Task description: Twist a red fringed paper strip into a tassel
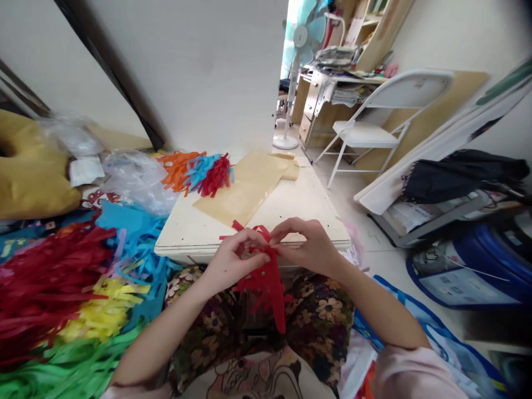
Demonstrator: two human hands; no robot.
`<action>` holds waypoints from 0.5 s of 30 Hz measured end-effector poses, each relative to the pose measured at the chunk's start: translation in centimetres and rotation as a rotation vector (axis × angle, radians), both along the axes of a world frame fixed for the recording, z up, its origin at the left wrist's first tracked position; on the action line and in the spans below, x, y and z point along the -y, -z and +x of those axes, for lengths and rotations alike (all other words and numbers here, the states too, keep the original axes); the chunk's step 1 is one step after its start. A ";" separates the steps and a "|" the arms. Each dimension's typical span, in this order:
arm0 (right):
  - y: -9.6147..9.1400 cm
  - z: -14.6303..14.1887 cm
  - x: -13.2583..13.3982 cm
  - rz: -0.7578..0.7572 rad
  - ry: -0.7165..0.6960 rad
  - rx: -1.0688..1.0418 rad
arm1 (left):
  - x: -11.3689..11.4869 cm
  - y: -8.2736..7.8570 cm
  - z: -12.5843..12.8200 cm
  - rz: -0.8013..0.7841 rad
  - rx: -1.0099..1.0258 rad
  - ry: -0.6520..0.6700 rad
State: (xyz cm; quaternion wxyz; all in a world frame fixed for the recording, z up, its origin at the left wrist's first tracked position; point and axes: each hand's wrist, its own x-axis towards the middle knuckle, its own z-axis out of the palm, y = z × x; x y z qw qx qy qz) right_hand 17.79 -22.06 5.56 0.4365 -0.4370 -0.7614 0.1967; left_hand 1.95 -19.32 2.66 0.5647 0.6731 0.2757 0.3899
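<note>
As both hands met at the near edge of the low white counter (307,205), a seated person pinched the top of a red fringed paper (268,288) between thumbs and fingertips. The left hand (233,259) closed on it from one side and the right hand (310,246) from the other, their fingertips almost touching. The paper's long axis ran up and down. Its upper end poked just above the fingers, over the counter's edge, and its cut strips hung toward the floral-print lap (320,316) below. The exact grip was hidden behind the knuckles. The lower strips were too blurred against the dark cloth for their number to be made out.

Farther back on the counter lay a tan paper sheet (245,191). To its left sat a bundle of orange, blue and red fringes (199,172), next to a clear plastic bag (133,177). A heap of red, yellow and green fringes (45,282) spilled along the person's left, its far side cut off from view. A white folding chair (374,127) stood on the floor beyond the counter's far right corner. A standing fan (297,50) in the doorway was partly out of sight at the top.
</note>
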 end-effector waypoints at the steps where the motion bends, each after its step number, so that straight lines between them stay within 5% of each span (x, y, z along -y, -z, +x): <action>1: -0.1 0.2 0.1 -0.015 0.015 0.000 | -0.1 -0.1 0.1 -0.001 -0.023 0.020; 4: -0.1 1.0 0.4 -0.103 -0.006 -0.023 | -0.7 -0.4 0.1 0.015 -0.145 0.138; 9: 0.6 2.0 0.1 -0.410 -0.248 -0.212 | -2.1 -0.9 0.1 0.094 -0.272 0.402; 12: 1.6 2.1 -0.2 -0.642 -0.346 -0.472 | -2.5 -0.8 0.3 -0.071 -0.208 0.463; 15: 3.1 2.1 -0.2 -0.876 -0.392 -0.765 | -2.6 -0.3 0.8 -0.283 -0.049 0.384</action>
